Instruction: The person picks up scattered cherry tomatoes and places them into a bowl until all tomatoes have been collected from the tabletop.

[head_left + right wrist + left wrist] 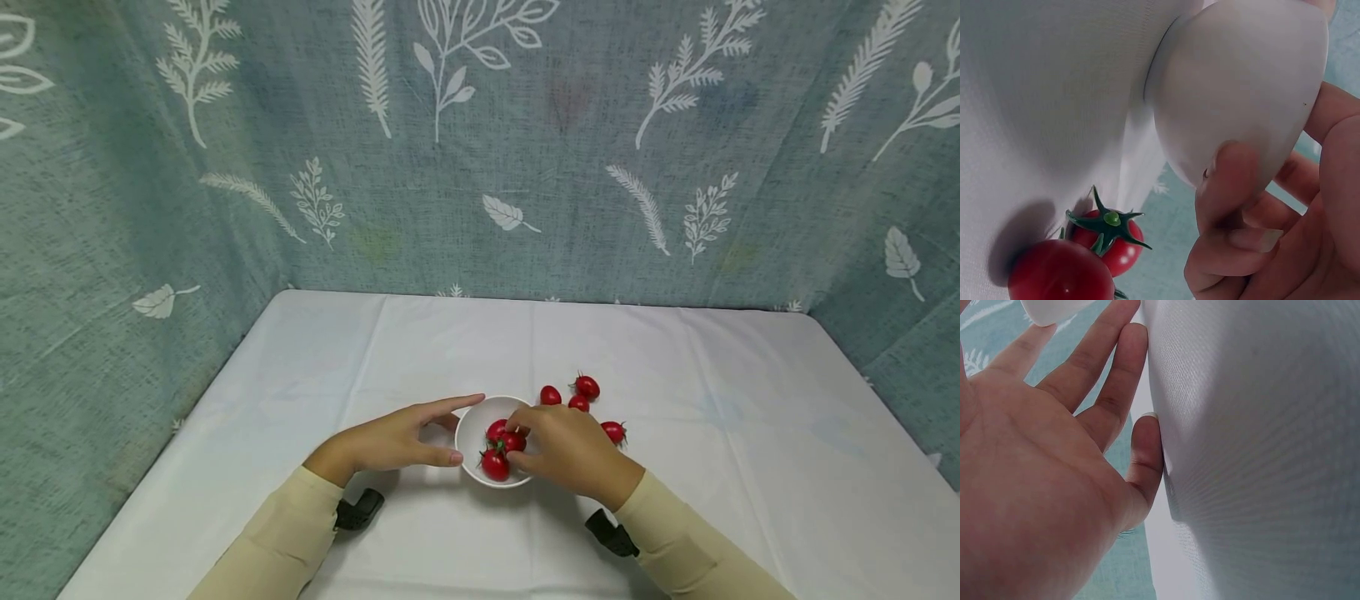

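A small white bowl [471, 437] stands on the table with red cherry tomatoes [495, 465] inside. My right hand [573, 450] reaches over its right rim, thumb and index finger on either side of a cherry tomato [513, 441] in the bowl. In the right wrist view, other fingers of this hand [1272, 231] curl against the outside of the bowl [1241, 75], which hides the fingertips inside. The left hand [397, 437] is at the left side of the bowl, its fingers extended and thumb near the rim; its palm [1035, 462] is bare in the left wrist view.
Several loose cherry tomatoes [587, 387] lie right of the bowl, one [613, 432] close behind the right hand. Two with green calyxes, including the nearer tomato [1060, 275], show in the right wrist view. A white cloth [420, 350] covers the table; a patterned curtain [450, 183] hangs behind.
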Motion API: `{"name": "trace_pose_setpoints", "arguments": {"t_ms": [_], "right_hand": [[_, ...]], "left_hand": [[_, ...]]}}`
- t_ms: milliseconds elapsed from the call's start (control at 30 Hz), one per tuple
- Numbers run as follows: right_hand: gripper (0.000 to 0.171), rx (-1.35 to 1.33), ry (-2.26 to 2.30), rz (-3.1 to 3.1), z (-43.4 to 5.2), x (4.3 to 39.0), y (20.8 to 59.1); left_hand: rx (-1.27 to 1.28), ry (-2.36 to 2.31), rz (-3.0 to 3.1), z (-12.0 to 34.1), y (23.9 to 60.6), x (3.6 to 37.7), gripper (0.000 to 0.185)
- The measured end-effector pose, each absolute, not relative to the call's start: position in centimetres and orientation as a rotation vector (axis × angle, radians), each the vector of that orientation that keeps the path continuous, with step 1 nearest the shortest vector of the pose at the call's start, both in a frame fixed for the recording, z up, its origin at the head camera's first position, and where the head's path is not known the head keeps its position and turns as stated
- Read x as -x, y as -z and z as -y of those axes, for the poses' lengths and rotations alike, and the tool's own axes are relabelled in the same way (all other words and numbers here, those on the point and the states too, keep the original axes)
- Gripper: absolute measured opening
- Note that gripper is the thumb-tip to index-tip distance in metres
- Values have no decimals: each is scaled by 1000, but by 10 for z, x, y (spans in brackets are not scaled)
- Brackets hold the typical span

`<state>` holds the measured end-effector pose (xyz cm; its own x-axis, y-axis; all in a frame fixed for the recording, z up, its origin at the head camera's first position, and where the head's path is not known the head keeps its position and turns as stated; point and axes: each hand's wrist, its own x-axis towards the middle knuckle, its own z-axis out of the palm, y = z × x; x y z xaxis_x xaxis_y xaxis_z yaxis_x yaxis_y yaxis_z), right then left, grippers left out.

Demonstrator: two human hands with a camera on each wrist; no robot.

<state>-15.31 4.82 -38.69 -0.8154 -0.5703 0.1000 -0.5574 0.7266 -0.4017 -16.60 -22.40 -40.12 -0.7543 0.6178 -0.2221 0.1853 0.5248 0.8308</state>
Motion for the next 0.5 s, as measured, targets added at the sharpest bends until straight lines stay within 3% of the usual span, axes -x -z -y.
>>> {"name": "trace_pose_setpoints", "arguments": {"t_ms": [500], "right_hand": [[27,904,656,-2880,-43,156,390]], "left_hand": [[-659,-1156,-2252,224,400,166,76]]}}
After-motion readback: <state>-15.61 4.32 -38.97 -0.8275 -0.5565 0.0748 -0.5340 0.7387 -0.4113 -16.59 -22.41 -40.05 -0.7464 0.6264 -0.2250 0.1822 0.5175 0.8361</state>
